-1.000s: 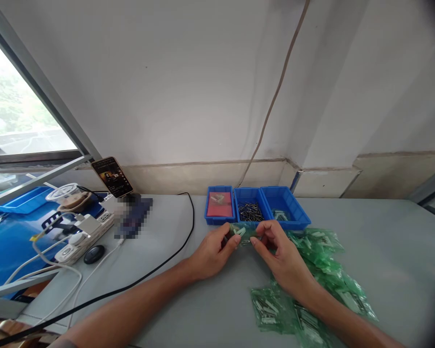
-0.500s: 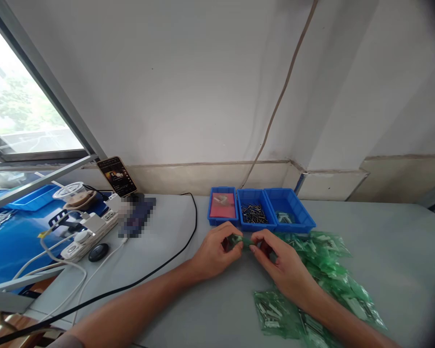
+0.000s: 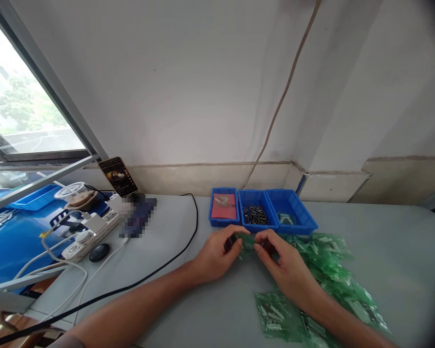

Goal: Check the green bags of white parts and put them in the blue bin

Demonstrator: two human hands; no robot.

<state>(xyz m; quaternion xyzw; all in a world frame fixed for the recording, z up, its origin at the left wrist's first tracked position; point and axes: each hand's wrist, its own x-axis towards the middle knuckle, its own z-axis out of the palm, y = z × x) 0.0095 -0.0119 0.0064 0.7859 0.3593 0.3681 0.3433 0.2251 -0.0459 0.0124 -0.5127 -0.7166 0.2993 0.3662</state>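
A small green plastic bag (image 3: pixel 247 241) is stretched between my two hands, just in front of the blue bins. My left hand (image 3: pixel 223 251) pinches its left side between thumb and fingers. On the other side, my right hand (image 3: pixel 279 256) grips the bag's right edge with thumb and forefinger. What the bag holds, if anything, is hidden. Behind my hands stand a blue bin with a red piece (image 3: pixel 224 207), a bin of dark metal screws (image 3: pixel 254 215), and a bin with a few pale pieces (image 3: pixel 285 219). Filled green bags (image 3: pixel 329 270) lie heaped beside my right forearm.
Another filled green bag (image 3: pixel 275 314) lies near the front. At left are a power strip (image 3: pixel 79 246) with white cables, a black round object (image 3: pixel 99 252) and a propped phone (image 3: pixel 118 177). A black cable (image 3: pixel 166 266) crosses the table (image 3: pixel 203 309) beside my left forearm.
The green bag shows wider between my fingers than before, its lower part now visible beneath them. Both hands have shifted slightly; the view has moved a little too.
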